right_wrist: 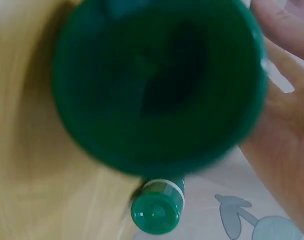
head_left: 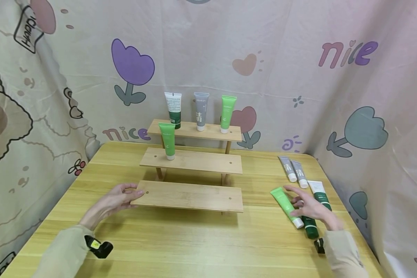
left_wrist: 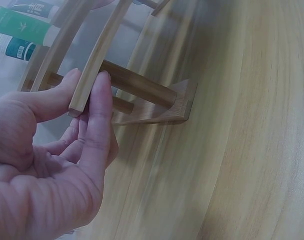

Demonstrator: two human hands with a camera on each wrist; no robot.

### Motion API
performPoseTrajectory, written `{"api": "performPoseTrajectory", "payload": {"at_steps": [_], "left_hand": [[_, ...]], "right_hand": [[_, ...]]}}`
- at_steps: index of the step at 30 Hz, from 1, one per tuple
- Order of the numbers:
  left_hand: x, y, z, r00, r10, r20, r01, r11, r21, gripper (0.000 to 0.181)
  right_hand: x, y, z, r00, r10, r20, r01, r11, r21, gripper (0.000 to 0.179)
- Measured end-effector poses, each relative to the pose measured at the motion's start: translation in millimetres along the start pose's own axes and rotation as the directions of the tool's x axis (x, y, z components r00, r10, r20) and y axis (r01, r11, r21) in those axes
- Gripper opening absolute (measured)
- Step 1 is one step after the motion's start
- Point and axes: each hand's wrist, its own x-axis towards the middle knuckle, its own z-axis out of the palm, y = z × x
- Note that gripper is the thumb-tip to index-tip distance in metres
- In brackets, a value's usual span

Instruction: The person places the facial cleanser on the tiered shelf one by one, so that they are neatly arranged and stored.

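My left hand (head_left: 119,199) pinches the left end of the lowest board of a three-tier wooden shelf (head_left: 191,197). In the left wrist view, thumb and fingers lie on either face of that board (left_wrist: 91,65). At the right, my right hand (head_left: 311,206) reaches over a light green tube (head_left: 285,204) lying on the table, its fingers spread and loosely bent at the tube's side. Under that hand lies a dark green tube (head_left: 311,227); its cap (right_wrist: 157,90) fills much of the right wrist view and hides the fingertips.
On the top tier stand a white-and-green tube (head_left: 174,108), a grey tube (head_left: 201,110) and a light green tube (head_left: 227,112). Another light green tube (head_left: 168,139) stands on the middle tier. Two grey tubes (head_left: 287,168) and a white-and-green tube (head_left: 318,191) lie at the table's right.
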Motion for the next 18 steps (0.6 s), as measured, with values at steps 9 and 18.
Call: {"api": "performPoseTrajectory", "payload": {"at_steps": [9,18], "left_hand": [[-0.9,0.8,0.1,1.0,-0.001,0.001,0.001,1.0,0.0,0.078],[-0.6,1.4,0.6,1.0,-0.016,-0.011,0.015,1.0,-0.019,0.078]], "right_hand": [[12.1,0,8,0.997,0.077,-0.027,-0.08,0.986,-0.149,0.091],[19.4,-6,10,0.983,0.178,-0.038,-0.182,0.956,-0.232,0.085]]}}
